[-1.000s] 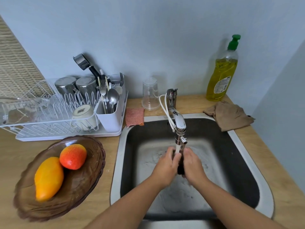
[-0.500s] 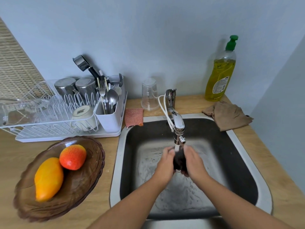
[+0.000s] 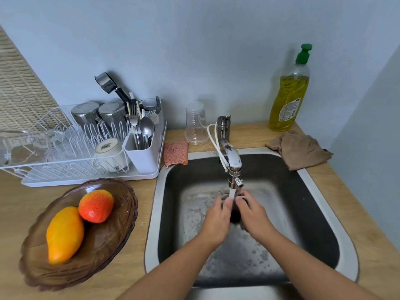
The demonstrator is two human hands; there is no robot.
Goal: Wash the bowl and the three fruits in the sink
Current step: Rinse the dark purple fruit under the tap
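Two hands, left [image 3: 216, 219] & right [image 3: 252, 215], clamp dark fruit [image 3: 235, 216] under tap [image 3: 232, 161]; bowl [image 3: 112, 239] lies left, nearer left hand.

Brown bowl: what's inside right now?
The brown bowl holds an orange mango and a red-orange fruit, touching. The bowl floor beneath them is covered.

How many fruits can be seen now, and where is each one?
3. An orange-yellow fruit and a red-orange fruit lie in the brown bowl; a dark fruit, mostly hidden, is between both hands under the tap.
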